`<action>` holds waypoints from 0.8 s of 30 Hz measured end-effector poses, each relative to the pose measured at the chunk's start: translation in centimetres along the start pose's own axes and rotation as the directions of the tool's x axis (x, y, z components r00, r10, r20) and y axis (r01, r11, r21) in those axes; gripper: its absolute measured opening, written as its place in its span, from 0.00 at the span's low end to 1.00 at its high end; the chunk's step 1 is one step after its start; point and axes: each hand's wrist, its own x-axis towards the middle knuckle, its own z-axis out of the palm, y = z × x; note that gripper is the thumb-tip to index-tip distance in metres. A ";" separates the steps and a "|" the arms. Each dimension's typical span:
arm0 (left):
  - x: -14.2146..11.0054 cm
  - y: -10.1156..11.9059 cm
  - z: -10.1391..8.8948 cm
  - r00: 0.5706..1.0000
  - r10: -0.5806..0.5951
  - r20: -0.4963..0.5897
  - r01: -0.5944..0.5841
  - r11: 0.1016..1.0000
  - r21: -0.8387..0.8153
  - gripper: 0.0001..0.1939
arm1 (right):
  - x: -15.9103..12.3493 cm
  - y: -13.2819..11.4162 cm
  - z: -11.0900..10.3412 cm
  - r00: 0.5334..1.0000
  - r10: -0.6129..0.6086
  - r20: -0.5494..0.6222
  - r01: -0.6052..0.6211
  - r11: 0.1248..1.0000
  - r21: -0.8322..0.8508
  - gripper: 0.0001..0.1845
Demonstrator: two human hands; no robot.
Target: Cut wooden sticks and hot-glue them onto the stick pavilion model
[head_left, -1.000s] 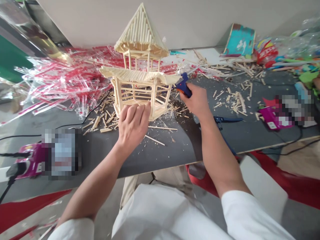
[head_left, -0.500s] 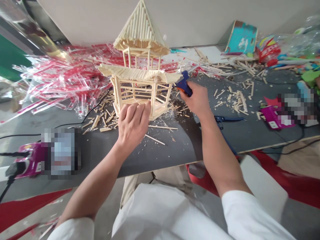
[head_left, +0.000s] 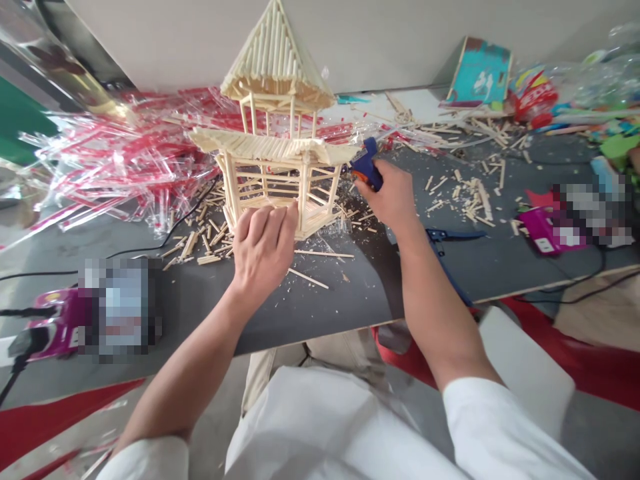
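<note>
A two-tiered model pavilion (head_left: 280, 152) of pale wooden sticks stands upright on the dark table. My left hand (head_left: 265, 243) is closed on the front edge of its base, knuckles up; the fingertips are hidden behind the edge. In my right hand (head_left: 395, 193) is a blue glue gun (head_left: 367, 163), gripped by its handle. Its front end is by the right corner of the pavilion's lower roof, and I cannot tell whether the nozzle touches it. Two thin loose sticks (head_left: 323, 254) lie on the table just in front of the base.
Red and clear plastic wrappers (head_left: 125, 160) are heaped at the left back. Stick offcuts (head_left: 470, 200) litter the table. Blue-handled pliers or cutters (head_left: 445, 237) lie beside my right forearm. Purple power strips (head_left: 63, 320) with cables and blurred devices sit at both sides.
The whole scene has shifted slightly to the left in view. Both hands keep their grips, and the glue gun stays by the roof's right corner.
</note>
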 end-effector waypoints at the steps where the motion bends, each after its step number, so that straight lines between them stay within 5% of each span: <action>1: 0.0 0.0 0.0 1.000 0.005 -0.006 -0.005 1.000 0.006 0.31 | 0.0 0.1 0.1 1.000 0.020 -0.014 -0.020 1.000 -0.004 0.13; 9: 0.2 -0.5 -0.1 0.999 0.022 -0.024 -0.021 1.000 0.023 0.30 | -0.5 0.1 0.5 0.989 0.138 -0.052 -0.137 0.990 0.023 0.24; 15: 0.2 -1.4 0.1 0.998 0.028 -0.058 -0.034 0.994 -0.101 0.31 | -0.4 0.1 0.5 0.986 0.165 -0.033 -0.164 0.986 0.040 0.18; 24: 0.5 -2.1 0.4 0.992 0.073 -0.101 -0.075 0.997 -0.018 0.25 | -0.4 0.2 0.9 0.994 0.105 -0.041 -0.101 0.992 0.073 0.14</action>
